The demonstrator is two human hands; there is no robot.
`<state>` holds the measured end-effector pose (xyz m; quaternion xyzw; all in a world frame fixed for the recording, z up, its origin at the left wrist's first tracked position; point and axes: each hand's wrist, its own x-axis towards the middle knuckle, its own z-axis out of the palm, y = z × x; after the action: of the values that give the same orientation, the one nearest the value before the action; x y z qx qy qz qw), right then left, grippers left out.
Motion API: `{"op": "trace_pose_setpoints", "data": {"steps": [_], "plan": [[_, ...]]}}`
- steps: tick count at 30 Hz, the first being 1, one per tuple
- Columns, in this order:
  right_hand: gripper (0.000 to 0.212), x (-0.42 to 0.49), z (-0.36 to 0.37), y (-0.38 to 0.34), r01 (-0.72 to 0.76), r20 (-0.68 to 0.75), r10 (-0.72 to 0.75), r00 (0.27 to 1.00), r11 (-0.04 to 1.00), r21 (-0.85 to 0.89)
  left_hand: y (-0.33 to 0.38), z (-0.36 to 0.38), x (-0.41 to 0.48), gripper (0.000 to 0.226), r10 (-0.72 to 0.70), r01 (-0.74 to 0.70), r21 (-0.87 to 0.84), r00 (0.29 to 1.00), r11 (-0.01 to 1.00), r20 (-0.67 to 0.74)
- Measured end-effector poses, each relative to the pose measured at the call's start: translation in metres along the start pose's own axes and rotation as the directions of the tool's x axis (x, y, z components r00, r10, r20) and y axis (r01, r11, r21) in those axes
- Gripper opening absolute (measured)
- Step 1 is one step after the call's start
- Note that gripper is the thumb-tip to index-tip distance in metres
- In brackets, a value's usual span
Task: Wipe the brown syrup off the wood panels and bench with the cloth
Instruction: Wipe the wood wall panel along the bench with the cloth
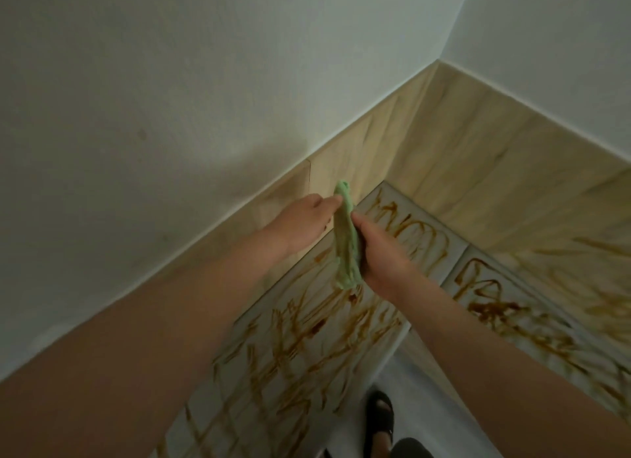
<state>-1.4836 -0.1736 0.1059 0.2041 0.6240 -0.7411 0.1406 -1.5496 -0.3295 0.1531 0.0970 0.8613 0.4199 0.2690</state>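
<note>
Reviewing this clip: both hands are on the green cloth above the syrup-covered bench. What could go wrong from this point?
1. The green cloth is bunched into a narrow roll between the left hand and right hand; wiping like that may smear the brown syrup rather than lift it.
2. Syrup covers much of the bench, so one cloth may saturate quickly.
3. Forearms hang low over the streaks and could pick up syrup.

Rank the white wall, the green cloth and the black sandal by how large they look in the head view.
1. White wall, by far the largest.
2. Green cloth.
3. Black sandal, close to the cloth and partly cut off, so that order is unsure.
</note>
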Motion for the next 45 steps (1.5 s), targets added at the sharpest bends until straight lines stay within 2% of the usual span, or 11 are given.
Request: {"op": "trace_pose_setpoints", "data": {"steps": [2,6,10,15,22,25,29,32,38,42,45], "plan": [[0.046,-0.007,-0.001,-0.007,0.108,0.104,-0.096,0.99,0.988,-0.11,0.01,0.006,-0.007,0.052,-0.027,0.032,-0.204,0.999,0.978,0.03],[0.047,-0.01,-0.014,-0.02,0.124,0.24,-0.107,0.965,0.99,-0.06,0.014,0.005,-0.014,0.025,-0.097,0.068,-0.445,0.994,0.893,-0.044],[0.047,-0.013,-0.035,-0.034,0.081,0.241,-0.06,0.969,0.994,-0.075,0.024,0.005,-0.019,0.028,-0.155,0.093,-0.525,0.985,0.846,-0.076],[0.036,-0.018,-0.067,-0.053,0.218,0.298,-0.145,0.943,0.949,-0.229,0.064,0.034,-0.015,0.038,-0.147,0.114,-0.511,0.989,0.852,-0.025],[0.033,-0.003,-0.13,-0.088,0.132,0.308,-0.11,0.945,0.99,-0.051,0.107,0.057,0.014,0.021,-0.246,0.074,-0.709,0.959,0.702,-0.143],[0.02,0.005,-0.149,-0.095,0.236,0.285,-0.172,0.943,0.949,-0.21,0.122,0.068,0.022,0.023,-0.217,0.06,-0.715,0.968,0.696,-0.129],[0.032,0.015,-0.161,-0.101,0.332,0.292,-0.241,0.926,0.888,-0.318,0.143,0.078,0.032,0.022,-0.192,0.071,-0.694,0.976,0.717,-0.098],[0.005,0.027,-0.173,-0.113,0.364,0.226,-0.297,0.928,0.857,-0.366,0.155,0.077,0.039,0.024,-0.238,0.105,-0.648,0.964,0.754,-0.121],[0.027,0.042,-0.205,-0.144,0.282,0.049,-0.285,0.957,0.885,-0.37,0.162,0.063,0.047,0.02,-0.336,0.099,-0.622,0.901,0.777,-0.276],[0.033,0.053,-0.219,-0.161,0.232,-0.019,-0.263,0.965,0.881,-0.412,0.162,0.054,0.046,0.023,-0.284,0.15,-0.337,0.874,0.929,-0.394],[0.035,0.054,-0.226,-0.168,0.224,0.017,-0.245,0.969,0.851,-0.476,0.158,0.049,0.045,0.024,-0.221,0.158,-0.181,0.881,0.971,-0.417]]}}
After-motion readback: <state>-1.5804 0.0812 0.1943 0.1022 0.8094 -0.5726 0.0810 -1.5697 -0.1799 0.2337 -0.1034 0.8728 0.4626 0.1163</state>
